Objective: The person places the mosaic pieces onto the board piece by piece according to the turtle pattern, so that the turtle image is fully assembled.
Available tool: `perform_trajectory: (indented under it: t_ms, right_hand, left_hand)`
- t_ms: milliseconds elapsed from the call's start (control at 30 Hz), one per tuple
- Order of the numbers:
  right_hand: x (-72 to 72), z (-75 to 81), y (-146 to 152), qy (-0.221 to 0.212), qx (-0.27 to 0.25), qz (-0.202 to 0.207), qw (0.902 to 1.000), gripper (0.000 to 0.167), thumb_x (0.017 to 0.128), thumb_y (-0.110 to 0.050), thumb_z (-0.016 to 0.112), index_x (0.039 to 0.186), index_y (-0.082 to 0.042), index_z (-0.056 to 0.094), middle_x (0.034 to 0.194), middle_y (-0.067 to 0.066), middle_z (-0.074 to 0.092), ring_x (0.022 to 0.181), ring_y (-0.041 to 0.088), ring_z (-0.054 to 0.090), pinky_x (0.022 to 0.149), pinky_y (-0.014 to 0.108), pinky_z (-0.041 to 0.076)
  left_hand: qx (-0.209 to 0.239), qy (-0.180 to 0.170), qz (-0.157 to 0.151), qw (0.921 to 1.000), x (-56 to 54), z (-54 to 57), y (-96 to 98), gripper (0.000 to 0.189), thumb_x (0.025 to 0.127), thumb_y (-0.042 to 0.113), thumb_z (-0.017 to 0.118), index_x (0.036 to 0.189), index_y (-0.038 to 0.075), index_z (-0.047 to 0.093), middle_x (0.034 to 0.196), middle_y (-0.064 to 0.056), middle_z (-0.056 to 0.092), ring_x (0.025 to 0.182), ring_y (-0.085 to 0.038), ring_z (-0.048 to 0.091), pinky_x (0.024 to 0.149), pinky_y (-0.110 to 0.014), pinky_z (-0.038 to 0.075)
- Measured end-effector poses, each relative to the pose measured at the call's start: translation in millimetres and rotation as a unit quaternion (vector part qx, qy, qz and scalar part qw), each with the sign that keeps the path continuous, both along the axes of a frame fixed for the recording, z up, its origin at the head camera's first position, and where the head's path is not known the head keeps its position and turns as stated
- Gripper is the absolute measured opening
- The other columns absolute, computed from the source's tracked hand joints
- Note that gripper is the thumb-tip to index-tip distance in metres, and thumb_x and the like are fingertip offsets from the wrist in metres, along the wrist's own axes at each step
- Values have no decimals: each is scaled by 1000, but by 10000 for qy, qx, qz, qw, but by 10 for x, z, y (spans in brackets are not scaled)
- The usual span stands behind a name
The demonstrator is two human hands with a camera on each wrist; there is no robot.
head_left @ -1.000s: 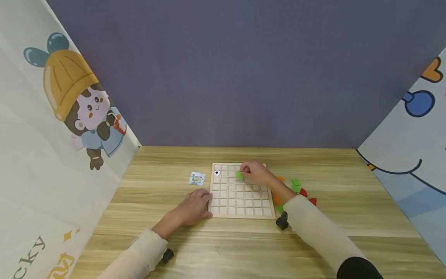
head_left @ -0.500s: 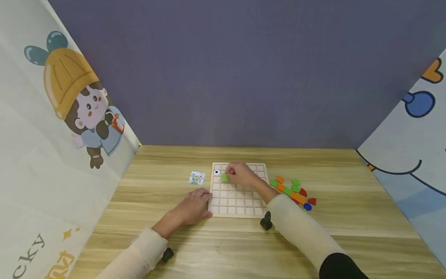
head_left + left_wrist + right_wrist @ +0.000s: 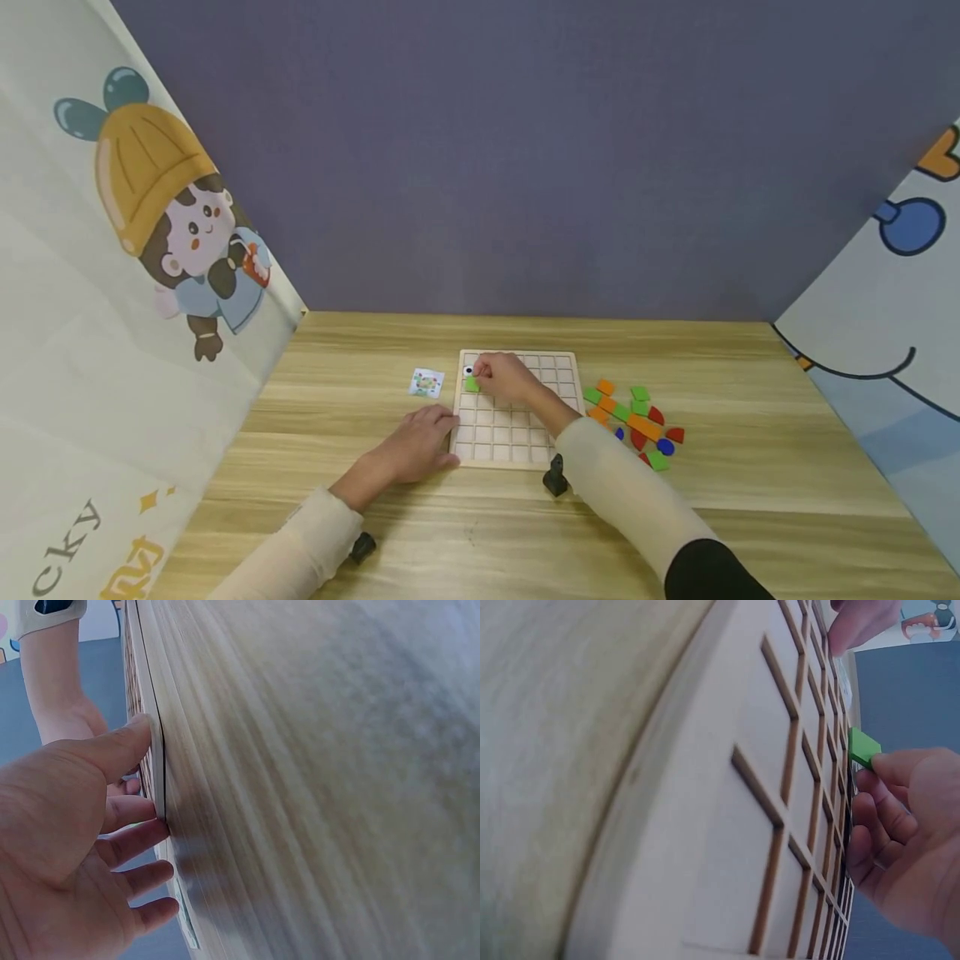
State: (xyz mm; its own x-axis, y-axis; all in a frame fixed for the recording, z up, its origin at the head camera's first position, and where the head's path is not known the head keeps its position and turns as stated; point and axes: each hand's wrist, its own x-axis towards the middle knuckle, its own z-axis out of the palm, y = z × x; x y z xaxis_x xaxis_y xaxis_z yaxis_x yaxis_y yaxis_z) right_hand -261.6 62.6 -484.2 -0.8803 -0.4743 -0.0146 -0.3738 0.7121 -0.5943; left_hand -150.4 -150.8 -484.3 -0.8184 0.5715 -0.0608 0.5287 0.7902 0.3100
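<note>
A wooden grid board lies on the table, divided into small square cells. My right hand is over its upper left part and pinches a green square tile between thumb and fingertips. In the right wrist view the green tile stands at the grid, tilted. Just above it in the head view, a white tile with a black dot sits in a cell by the left edge. My left hand rests at the board's left edge, fingers extended; the left wrist view has the thumb and fingertips touching the rim.
Right of the board lies a loose group of tiles: green ones, orange ones, red quarter-rounds and a blue round piece. A small printed card lies left of the board. A dark wall stands behind the table.
My right hand has moved left across the board with the green tile, to the cell below the dotted tile. More loose tiles show at the right. The left hand stays in place.
</note>
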Motion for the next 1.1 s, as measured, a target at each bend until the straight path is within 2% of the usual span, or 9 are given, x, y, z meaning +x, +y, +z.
perform_trajectory:
  t_ms: [367,600,733,1100]
  right_hand:
    - [23,8,-75,-114,61,-292,9995,9,98,-16,64,103,-14,71,98,0,74,86,11,67,82,29,58]
    - [42,10,-104,-51,103,-439,9990,5,98,-18,64,97,-17,69,94,-2,73,84,10,65,80,30,57]
    - [40,1,-110,-20,113,-448,9989,5,96,-18,65,94,-17,70,91,-3,73,82,9,65,80,29,56]
    - [42,-1,-105,-25,240,-363,9990,7,97,-19,64,97,-17,71,87,-4,70,79,9,61,77,28,53]
  left_hand:
    - [44,24,-28,10000,1,17,3,65,91,35,76,140,-3,56,140,-20,55,135,-39,49,111,-58,42]
    - [12,49,-56,10000,1,14,1,64,91,34,76,139,-3,56,140,-19,55,135,-39,50,111,-58,43]
    - [37,27,-45,10000,2,19,0,64,91,34,76,139,-3,57,140,-19,55,134,-39,50,110,-58,43]
    - [-22,21,-32,10000,18,42,5,64,92,35,75,140,-3,56,141,-20,55,135,-39,49,111,-59,42]
